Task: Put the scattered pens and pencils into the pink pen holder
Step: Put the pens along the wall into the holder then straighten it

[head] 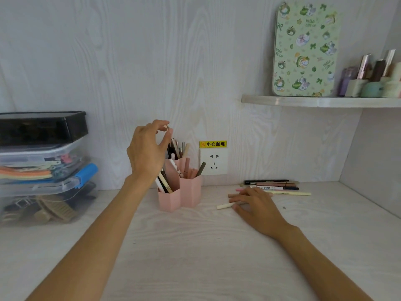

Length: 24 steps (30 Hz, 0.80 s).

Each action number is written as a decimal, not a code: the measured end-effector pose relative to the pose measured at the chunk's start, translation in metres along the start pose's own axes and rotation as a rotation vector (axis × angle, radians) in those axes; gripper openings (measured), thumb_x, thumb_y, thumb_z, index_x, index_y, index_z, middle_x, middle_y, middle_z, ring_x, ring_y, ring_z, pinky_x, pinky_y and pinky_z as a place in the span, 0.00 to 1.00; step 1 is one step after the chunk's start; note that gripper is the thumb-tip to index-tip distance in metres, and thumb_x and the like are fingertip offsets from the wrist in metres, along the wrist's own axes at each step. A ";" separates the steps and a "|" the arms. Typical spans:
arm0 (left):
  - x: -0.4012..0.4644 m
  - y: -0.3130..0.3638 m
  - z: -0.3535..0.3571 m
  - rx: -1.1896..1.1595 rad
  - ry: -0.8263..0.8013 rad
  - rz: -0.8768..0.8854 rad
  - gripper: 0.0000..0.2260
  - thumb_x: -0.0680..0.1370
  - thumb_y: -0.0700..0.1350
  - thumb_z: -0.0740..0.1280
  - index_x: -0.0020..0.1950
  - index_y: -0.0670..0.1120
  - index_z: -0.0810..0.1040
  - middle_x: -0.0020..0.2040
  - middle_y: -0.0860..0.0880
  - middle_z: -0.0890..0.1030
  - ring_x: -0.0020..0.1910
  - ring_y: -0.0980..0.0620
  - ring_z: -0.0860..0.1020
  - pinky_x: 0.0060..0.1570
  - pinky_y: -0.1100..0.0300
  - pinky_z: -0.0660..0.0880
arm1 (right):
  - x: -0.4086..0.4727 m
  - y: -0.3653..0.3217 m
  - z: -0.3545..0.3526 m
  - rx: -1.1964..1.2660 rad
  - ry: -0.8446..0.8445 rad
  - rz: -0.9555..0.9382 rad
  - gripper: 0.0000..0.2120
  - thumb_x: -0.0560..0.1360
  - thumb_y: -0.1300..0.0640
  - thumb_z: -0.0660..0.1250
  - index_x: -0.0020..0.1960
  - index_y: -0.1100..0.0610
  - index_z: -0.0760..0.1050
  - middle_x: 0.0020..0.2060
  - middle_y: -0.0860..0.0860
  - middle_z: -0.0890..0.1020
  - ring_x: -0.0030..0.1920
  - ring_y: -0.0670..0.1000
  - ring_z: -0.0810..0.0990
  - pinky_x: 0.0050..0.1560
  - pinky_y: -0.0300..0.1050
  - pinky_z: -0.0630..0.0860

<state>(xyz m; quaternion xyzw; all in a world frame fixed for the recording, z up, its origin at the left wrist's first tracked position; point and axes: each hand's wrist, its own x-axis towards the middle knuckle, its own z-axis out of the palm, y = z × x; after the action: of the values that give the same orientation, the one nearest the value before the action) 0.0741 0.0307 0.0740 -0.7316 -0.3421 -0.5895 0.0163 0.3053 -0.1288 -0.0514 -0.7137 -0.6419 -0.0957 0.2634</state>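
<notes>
The pink pen holder (184, 195) stands mid-desk against the wall, with several pens and pencils upright in its hexagonal cells. Above its back cell my left hand (147, 151) pinches the top end of a thin pen (168, 128) between thumb and forefinger. To the right, several scattered pens (280, 187) lie in a loose row on the desk. My right hand (256, 205) rests flat over the left end of that row, its fingers closing on a cream pen (224, 206) that pokes out to the left.
Stacked clear storage boxes (43, 170) with a black case on top fill the left. A wall socket (213, 162) with a yellow warning label sits right behind the holder. A shelf (321, 102) at upper right carries a patterned green board and small bottles.
</notes>
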 end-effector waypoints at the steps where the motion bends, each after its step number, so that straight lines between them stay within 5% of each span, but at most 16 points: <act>1: 0.001 -0.001 0.002 0.061 -0.089 0.035 0.11 0.79 0.53 0.61 0.57 0.52 0.78 0.54 0.54 0.81 0.56 0.51 0.73 0.40 0.58 0.69 | -0.001 -0.001 0.000 -0.004 0.005 -0.010 0.10 0.76 0.47 0.63 0.56 0.42 0.78 0.57 0.39 0.78 0.65 0.42 0.69 0.67 0.46 0.62; 5: -0.007 0.001 0.013 0.348 -0.479 0.153 0.18 0.81 0.56 0.55 0.65 0.51 0.75 0.70 0.49 0.69 0.71 0.47 0.60 0.64 0.50 0.62 | -0.002 -0.004 -0.001 -0.008 0.023 -0.040 0.10 0.76 0.47 0.63 0.56 0.43 0.79 0.56 0.40 0.79 0.64 0.43 0.70 0.67 0.44 0.63; 9: -0.019 -0.002 0.012 0.284 -0.435 0.108 0.20 0.81 0.55 0.54 0.72 0.52 0.67 0.76 0.49 0.60 0.74 0.47 0.55 0.70 0.49 0.56 | -0.003 -0.007 -0.006 0.022 0.043 -0.051 0.08 0.75 0.48 0.66 0.52 0.45 0.81 0.55 0.40 0.80 0.63 0.44 0.71 0.66 0.45 0.64; 15: -0.083 -0.019 -0.017 -0.017 -0.050 -0.162 0.16 0.76 0.47 0.65 0.64 0.49 0.70 0.58 0.49 0.76 0.56 0.49 0.74 0.47 0.54 0.74 | -0.004 -0.018 -0.013 -0.074 0.117 -0.092 0.08 0.75 0.53 0.66 0.52 0.52 0.80 0.50 0.45 0.82 0.56 0.49 0.77 0.55 0.42 0.67; 18: -0.109 -0.035 -0.022 -0.007 -0.189 -0.238 0.16 0.75 0.52 0.68 0.60 0.50 0.70 0.53 0.52 0.76 0.50 0.53 0.75 0.40 0.58 0.69 | -0.009 -0.033 -0.019 -0.027 0.262 -0.073 0.05 0.76 0.56 0.66 0.51 0.55 0.75 0.43 0.47 0.80 0.44 0.49 0.78 0.42 0.41 0.70; 24: -0.111 -0.048 -0.018 -0.050 -0.420 -0.407 0.17 0.72 0.63 0.66 0.56 0.55 0.75 0.52 0.56 0.79 0.47 0.56 0.76 0.42 0.60 0.69 | 0.003 -0.078 -0.040 0.635 0.587 0.127 0.18 0.78 0.59 0.60 0.66 0.47 0.63 0.43 0.48 0.79 0.42 0.45 0.80 0.41 0.30 0.75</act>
<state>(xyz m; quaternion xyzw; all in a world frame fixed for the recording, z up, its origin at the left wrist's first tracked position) 0.0261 0.0067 -0.0356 -0.7540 -0.4631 -0.4247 -0.1914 0.2383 -0.1430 0.0033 -0.5777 -0.4923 -0.0760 0.6466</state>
